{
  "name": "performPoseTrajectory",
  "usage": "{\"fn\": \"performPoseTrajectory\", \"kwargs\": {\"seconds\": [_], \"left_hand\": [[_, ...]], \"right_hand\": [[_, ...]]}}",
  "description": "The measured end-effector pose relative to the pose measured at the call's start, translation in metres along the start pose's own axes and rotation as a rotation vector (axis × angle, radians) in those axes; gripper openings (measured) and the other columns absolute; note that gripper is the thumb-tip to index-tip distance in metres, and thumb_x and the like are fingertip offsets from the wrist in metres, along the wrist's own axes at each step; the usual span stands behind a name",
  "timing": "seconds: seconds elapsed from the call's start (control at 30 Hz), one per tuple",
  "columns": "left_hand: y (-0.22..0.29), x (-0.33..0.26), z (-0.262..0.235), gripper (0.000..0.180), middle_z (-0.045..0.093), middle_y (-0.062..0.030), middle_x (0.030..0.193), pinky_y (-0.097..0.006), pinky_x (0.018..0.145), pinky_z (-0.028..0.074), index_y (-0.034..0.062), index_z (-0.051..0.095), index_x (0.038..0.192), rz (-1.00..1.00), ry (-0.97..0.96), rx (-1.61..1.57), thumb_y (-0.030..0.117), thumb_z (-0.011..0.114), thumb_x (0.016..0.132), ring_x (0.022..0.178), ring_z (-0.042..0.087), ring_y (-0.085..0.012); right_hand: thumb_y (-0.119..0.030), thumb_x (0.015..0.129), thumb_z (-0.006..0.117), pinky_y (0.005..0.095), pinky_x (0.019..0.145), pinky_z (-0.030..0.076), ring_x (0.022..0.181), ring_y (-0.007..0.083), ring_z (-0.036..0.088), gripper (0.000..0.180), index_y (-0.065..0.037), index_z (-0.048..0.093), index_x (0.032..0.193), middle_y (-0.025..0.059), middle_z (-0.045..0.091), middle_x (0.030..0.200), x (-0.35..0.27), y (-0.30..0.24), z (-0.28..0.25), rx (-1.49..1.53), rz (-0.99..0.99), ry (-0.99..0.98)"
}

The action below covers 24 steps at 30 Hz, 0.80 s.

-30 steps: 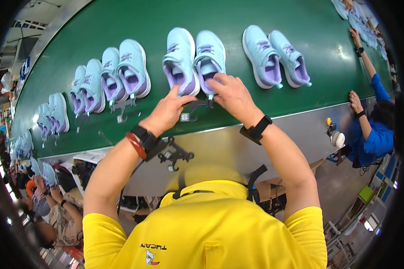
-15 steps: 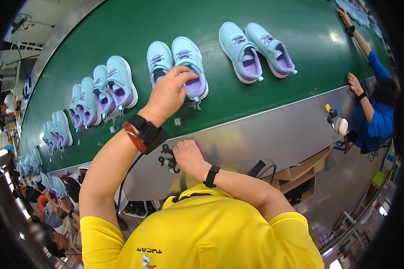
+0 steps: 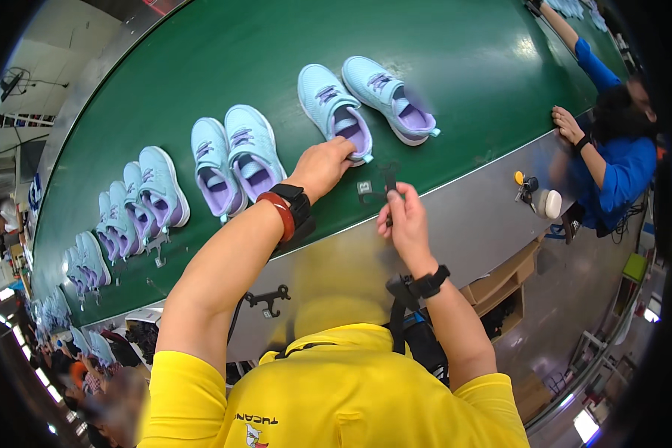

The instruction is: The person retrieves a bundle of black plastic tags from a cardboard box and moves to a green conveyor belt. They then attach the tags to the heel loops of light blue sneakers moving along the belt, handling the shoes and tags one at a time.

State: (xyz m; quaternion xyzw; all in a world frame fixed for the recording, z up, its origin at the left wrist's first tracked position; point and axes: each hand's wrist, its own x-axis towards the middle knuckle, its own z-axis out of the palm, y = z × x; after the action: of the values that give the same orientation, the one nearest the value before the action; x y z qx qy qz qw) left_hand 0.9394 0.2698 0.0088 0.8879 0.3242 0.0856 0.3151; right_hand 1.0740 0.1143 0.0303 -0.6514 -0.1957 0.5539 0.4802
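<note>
A pair of light-blue sneakers with lilac lining lies on the green belt in front of me: a left sneaker [image 3: 328, 97] and a right sneaker [image 3: 384, 88]. My left hand [image 3: 325, 168] grips the left sneaker at its heel, fingertips at the collar. Close by, my right hand [image 3: 407, 224] pinches a black plastic shoe hanger [image 3: 387, 179] with a small pale mark, held over the belt's near edge behind the heel. Another black hanger [image 3: 269, 300] rests on the metal ledge [image 3: 463, 216] below my left forearm.
More sneaker pairs [image 3: 235, 160] line the green belt [image 3: 224, 67] to the left, several with hangers near their heels. At right, a co-worker in blue [image 3: 620, 172] rests a hand by the belt edge. Small round tools [image 3: 549, 203] sit on the ledge; an open cardboard box [image 3: 504, 287] stands below.
The sneakers have shifted left along the belt. My left hand has moved right, from one pair to the following pair's left sneaker. My right hand has lifted a hanger off the ledge.
</note>
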Motion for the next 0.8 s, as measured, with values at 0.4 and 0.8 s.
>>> {"fn": "performPoseTrajectory", "kwargs": {"seconds": [0.4, 0.8], "left_hand": [[0.002, -0.001, 0.003, 0.015, 0.061, -0.01, 0.09, -0.041, 0.069, 0.049, 0.0041, 0.061, 0.091, -0.007, 0.048, 0.009, 0.007, 0.064, 0.077, 0.08, 0.06, -0.0334], [0.001, -0.006, 0.006, 0.015, 0.06, -0.0085, 0.09, -0.04, 0.067, 0.05, 0.0052, 0.061, 0.091, -0.022, 0.054, 0.029, 0.006, 0.064, 0.077, 0.078, 0.06, -0.0323]], "right_hand": [[-0.021, 0.096, 0.047, 0.0207, 0.04, 0.038, 0.043, 0.0068, 0.049, 0.02, -0.003, 0.052, 0.104, 0.0024, 0.055, 0.058, 0.014, 0.006, 0.013, 0.079, 0.01, 0.039], [-0.023, 0.097, 0.046, 0.0203, 0.04, 0.038, 0.042, 0.0062, 0.047, 0.021, -0.004, 0.053, 0.101, 0.002, 0.054, 0.058, 0.02, 0.002, 0.017, 0.075, -0.001, 0.053]]}}
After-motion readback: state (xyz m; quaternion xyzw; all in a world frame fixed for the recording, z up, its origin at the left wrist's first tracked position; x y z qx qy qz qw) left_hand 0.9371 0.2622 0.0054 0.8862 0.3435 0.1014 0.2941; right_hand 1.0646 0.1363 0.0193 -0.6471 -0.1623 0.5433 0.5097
